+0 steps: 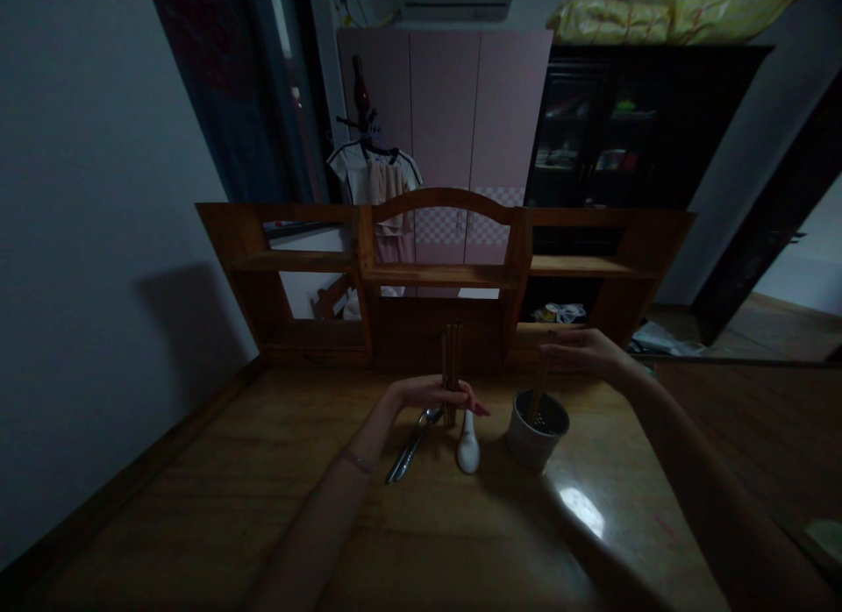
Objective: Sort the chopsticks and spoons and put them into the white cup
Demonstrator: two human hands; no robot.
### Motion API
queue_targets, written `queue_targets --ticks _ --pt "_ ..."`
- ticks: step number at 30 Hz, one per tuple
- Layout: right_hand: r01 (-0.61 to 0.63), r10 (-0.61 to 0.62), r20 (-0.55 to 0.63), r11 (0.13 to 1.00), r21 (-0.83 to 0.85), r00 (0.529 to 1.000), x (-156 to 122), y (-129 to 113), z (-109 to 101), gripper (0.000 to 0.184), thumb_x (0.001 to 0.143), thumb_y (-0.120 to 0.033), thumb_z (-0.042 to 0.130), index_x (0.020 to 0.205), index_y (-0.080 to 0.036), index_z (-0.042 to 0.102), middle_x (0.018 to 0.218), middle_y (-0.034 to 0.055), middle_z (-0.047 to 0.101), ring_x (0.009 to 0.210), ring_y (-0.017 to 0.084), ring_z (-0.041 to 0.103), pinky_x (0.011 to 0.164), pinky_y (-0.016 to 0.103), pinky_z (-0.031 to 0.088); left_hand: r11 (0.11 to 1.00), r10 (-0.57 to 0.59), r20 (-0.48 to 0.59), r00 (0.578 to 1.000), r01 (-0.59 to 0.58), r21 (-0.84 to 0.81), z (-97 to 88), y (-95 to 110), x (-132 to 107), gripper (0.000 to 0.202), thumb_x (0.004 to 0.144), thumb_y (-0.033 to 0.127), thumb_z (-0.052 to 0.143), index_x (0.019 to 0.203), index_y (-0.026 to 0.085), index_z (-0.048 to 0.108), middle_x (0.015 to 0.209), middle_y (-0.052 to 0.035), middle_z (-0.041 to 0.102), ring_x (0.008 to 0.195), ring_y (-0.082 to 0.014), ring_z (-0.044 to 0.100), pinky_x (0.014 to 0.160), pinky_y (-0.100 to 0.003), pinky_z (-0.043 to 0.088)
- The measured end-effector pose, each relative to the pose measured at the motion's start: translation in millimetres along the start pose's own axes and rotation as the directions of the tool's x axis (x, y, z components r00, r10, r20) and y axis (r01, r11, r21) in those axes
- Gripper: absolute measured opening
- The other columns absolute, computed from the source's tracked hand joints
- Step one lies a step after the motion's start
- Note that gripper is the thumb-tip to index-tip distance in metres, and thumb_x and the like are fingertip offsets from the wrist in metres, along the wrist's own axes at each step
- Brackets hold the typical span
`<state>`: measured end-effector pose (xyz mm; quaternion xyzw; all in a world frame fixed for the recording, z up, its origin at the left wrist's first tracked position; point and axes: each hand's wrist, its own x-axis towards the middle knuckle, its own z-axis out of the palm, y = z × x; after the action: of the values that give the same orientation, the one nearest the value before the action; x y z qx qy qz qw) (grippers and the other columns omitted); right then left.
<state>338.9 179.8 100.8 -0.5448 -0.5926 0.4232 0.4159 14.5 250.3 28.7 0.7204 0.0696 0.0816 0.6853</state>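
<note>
Spoons [409, 450] lie on the counter [263, 507]; at their three o'clock stands the cup [526, 450]. Left hand [431, 391] grips the chopstick bundle [451, 353] upright. Right hand [585, 349] pinches one chopstick [539, 388], best kept steep, tip inside the rim.

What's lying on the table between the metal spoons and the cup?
A white ceramic spoon lies between the metal spoons and the cup, seen in the head view, just below the chopsticks the left hand holds upright.
</note>
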Motion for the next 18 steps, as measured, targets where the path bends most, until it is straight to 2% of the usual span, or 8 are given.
queue_targets --ticks 6,11,13,15,17,18 --pt "-0.025 0.029 0.063 0.998 -0.064 0.998 -1.5 10.0 1.8 0.046 0.071 -0.049 0.079 0.103 -0.017 0.071 0.105 0.0096 0.069 0.105 0.032 0.062 0.096 0.047 0.049 1.0 0.01 -0.004 1.0 -0.01 -0.001 -1.6 -2.3 0.7 0.024 0.084 0.036 0.064 0.089 0.013 0.064 0.114 -0.018 0.067 0.107 -0.0253 0.062 0.09 -0.033 0.046" --pt "0.065 -0.057 0.126 0.996 -0.053 0.99 -16.0 34.4 4.4 0.052 0.079 -0.049 0.073 0.122 -0.022 0.062 0.123 0.0087 0.062 0.117 0.032 0.054 0.104 0.048 0.041 1.0 0.022 0.011 1.0 -0.022 -0.005 -0.8 -0.6 0.4 0.02 0.086 0.033 0.062 0.089 0.013 0.064 0.114 -0.0168 0.067 0.112 -0.0247 0.06 0.097 -0.035 0.043" --pt "0.114 -0.115 0.13 0.993 0.015 0.985 -28.2 54.3 8.1 0.064 0.08 -0.053 0.07 0.135 -0.026 0.05 0.134 0.0089 0.053 0.124 0.031 0.049 0.106 0.047 0.039 1.0 0.023 0.018 1.0 -0.023 0.002 0.2 1.5 -0.1 0.02 0.087 0.033 0.061 0.091 0.013 0.064 0.114 -0.0163 0.066 0.113 -0.0239 0.06 0.097 -0.035 0.044" --pt "0.17 -0.181 0.144 0.982 0.087 0.973 -42.4 76.8 16.2 0.089 0.078 -0.06 0.069 0.149 -0.029 0.025 0.143 0.0114 0.043 0.13 0.031 0.042 0.107 0.047 0.037 1.0 0.021 0.013 1.0 -0.021 0.005 1.4 3.5 -0.7 0.021 0.087 0.033 0.06 0.091 0.013 0.064 0.114 -0.0167 0.067 0.11 -0.0236 0.061 0.094 -0.034 0.045" --pt "0.216 -0.235 0.142 0.967 0.133 0.962 -56.6 96.4 29.4 0.114 0.071 -0.066 0.071 0.152 -0.029 0.0 0.147 0.0146 0.036 0.132 0.031 0.037 0.106 0.049 0.036 1.0 0.016 -0.001 1.0 -0.016 0.004 2.5 5.0 -1.1 0.023 0.087 0.035 0.061 0.09 0.012 0.064 0.114 -0.0178 0.066 0.108 -0.0236 0.062 0.092 -0.033 0.046" --pt "0.232 -0.249 0.125 0.963 0.136 0.961 -62.9 103.7 37.6 0.121 0.069 -0.064 0.074 0.151 -0.03 -0.008 0.147 0.015 0.034 0.133 0.031 0.036 0.108 0.05 0.033 1.0 0.014 -0.005 1.0 -0.014 0.004 2.9 5.4 -1.2 0.023 0.086 0.035 0.062 0.09 0.012 0.064 0.114 -0.0185 0.066 0.108 -0.024 0.062 0.092 -0.033 0.046"
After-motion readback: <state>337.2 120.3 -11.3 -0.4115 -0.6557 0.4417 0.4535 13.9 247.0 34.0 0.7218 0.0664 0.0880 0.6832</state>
